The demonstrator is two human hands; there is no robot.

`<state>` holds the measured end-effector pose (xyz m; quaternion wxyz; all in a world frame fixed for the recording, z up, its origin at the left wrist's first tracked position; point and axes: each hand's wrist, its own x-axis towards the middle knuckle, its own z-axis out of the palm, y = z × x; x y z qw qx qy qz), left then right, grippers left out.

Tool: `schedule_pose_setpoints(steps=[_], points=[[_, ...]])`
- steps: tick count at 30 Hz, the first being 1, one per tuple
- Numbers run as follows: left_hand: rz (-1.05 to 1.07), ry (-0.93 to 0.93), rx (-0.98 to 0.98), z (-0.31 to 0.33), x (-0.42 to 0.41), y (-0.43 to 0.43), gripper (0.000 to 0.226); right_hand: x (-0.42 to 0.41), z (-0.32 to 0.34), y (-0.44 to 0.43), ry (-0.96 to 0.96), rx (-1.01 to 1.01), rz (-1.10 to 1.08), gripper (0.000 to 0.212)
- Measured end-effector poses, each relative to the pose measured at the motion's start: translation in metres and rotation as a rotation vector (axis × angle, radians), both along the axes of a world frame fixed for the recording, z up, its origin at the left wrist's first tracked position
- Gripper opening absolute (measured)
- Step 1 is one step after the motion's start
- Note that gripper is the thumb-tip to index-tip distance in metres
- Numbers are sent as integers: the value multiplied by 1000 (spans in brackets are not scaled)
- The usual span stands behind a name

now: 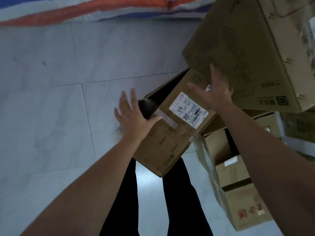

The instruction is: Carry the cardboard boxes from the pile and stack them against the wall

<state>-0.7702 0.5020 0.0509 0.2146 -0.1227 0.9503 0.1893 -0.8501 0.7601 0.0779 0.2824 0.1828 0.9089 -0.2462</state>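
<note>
The left hand (pixel 133 116) and right hand (pixel 215 95) are hovering spread-fingered, gripping nothing, either side of the labelled cardboard box (pixel 172 135) lying tilted at the left of the pile (pixel 242 48), so pick-up is seemingly starting, calling next for clamping its sides.

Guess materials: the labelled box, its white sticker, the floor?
Labelled box: brown cardboard, matte; folded edges and a taped seam show. White sticker: probably printed paper, slightly shiny; barcodes and a code square. Floor: likely glazed tile, pale, glossy; grout lines and reflected light.
</note>
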Motion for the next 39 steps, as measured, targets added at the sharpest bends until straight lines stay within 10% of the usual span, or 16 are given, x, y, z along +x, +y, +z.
schedule_pose_setpoints(steps=[6,10,18,22,29,39], points=[[1056,-449,-36,0,45,-35,142,-8,-9,-32,-74,-32,37,119],[1410,-566,376,2,53,-28,123,3,-14,-51,-157,147,96,120],[1438,-274,461,-6,20,-55,64,4,-12,-25,-201,-90,-577,100],[1410,-298,493,-18,-1,-86,96,27,-19,-13,-219,-148,-718,100],[1224,-546,606,-16,-1,-96,64,37,-21,-34,-148,-163,-664,51],[1266,-137,667,133,-46,-151,35,-7,102,-98,153,-319,-599,31]])
